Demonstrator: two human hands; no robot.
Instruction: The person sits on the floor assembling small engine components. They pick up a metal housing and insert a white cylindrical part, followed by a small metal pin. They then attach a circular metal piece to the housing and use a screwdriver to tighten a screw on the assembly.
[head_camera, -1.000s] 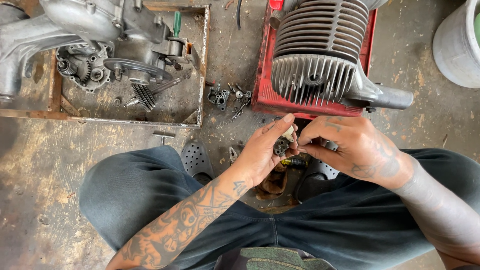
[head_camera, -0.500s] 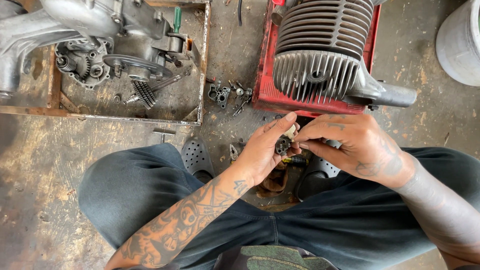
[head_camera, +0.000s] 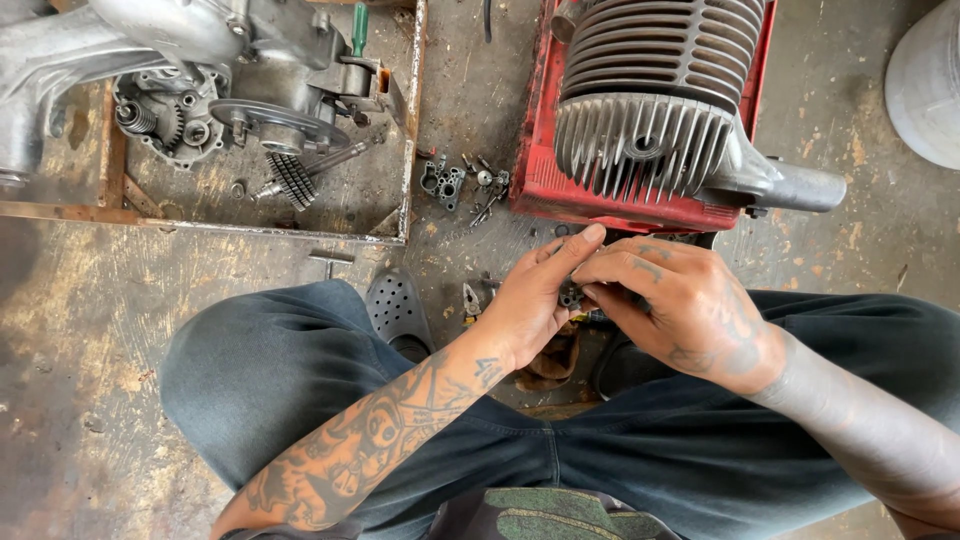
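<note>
My left hand and my right hand meet above my lap, fingers pinched together around a small dark metal part. The part is mostly hidden by my fingers. Both forearms are tattooed. I squat on the workshop floor in dark blue trousers. Just beyond my hands stands a finned grey engine cylinder resting on a red metal box.
An engine crankcase with gears lies in a rusty metal tray at upper left. Small loose parts sit on the floor between tray and red box. A black clog, pliers, a white bucket at upper right.
My hands keep working the small part in nearly the same spot. The view has shifted slightly, nothing else moved.
</note>
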